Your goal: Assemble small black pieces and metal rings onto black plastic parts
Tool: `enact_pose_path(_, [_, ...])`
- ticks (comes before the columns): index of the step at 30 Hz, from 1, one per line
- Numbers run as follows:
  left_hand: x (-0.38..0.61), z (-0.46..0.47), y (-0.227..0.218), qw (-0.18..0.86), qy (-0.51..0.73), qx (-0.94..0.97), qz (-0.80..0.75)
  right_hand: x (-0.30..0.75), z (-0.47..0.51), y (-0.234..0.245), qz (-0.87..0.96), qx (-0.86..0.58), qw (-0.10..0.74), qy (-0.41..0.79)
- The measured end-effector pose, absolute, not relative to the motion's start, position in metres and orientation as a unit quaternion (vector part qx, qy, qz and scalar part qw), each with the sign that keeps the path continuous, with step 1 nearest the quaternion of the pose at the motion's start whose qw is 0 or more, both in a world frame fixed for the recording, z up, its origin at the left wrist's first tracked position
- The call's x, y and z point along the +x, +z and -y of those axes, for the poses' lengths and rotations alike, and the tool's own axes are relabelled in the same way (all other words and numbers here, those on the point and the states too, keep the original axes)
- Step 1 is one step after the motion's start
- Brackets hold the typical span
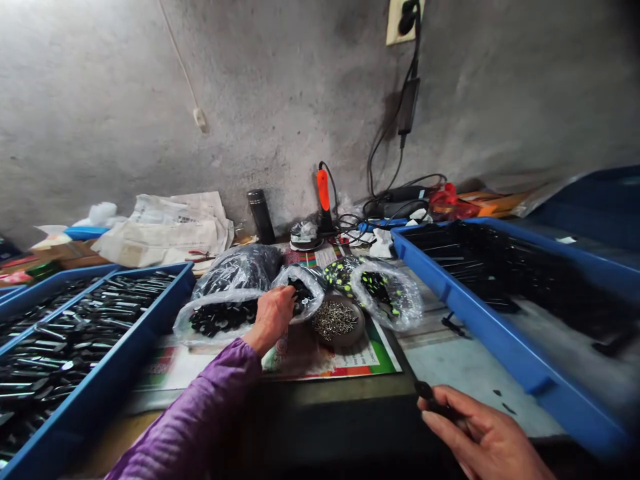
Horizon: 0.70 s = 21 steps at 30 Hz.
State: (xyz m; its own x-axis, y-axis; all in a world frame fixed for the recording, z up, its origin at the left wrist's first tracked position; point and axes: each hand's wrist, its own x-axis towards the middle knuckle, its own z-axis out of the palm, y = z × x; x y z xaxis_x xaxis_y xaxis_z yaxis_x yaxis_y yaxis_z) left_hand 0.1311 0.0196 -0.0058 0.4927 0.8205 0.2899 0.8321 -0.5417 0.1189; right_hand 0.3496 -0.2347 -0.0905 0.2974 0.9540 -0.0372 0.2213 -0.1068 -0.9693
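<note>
Fingers of the left hand (pixel 271 319) curl down into the mouth of a clear plastic bag (pixel 305 290) of small black parts, their tips hidden among the contents, so whether they pinch anything cannot be told. A purple sleeve (pixel 195 413) runs back from that wrist. Fingers of the right hand (pixel 480 433) lie pressed together, with thumb and forefinger pinching one small black part (pixel 425 392) at the near edge of the bench. Beside the bag, a round dark dish (pixel 350 341) holds a heap of small silver pins (pixel 334 320), and a bag of green-speckled parts (pixel 385 297) sits just to its right. As for progress, the shallow blue plastic tray on the left (pixel 125 340) looks well filled, with rows of black-and-silver pieces, while the long blue plastic tray on the right (pixel 500 340) has slender dark pieces massed at its far end and only a few strays nearer the front. Several bags appear to hold plenty of loose parts yet.
</note>
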Motion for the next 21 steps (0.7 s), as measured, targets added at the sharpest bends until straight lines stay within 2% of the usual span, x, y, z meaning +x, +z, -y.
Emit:
enact_pose_path(6, [0.12, 0.027, 0.013, -0.104, -0.268, -0.844, 0.452, 0.339, 0.238, -0.068, 0.457, -0.655, 0.501, 0.334])
enact_pose_path(11, [0.111, 0.078, 0.007, -0.235, -0.304, -0.831, 0.401, 0.328, 0.242, -0.062, 0.512, -0.626, 0.499, 0.312])
enact_pose_path(16, [0.121, 0.128, -0.006, -0.436, -0.366, -0.75, 0.338, 0.311, 0.249, -0.056, 0.498, -0.591, 0.505, 0.385])
enact_pose_path(21, [0.132, 0.159, -0.016, -0.583, -0.338, -0.659, 0.333, 0.297, 0.257, -0.049, 0.503, -0.556, 0.496, 0.439])
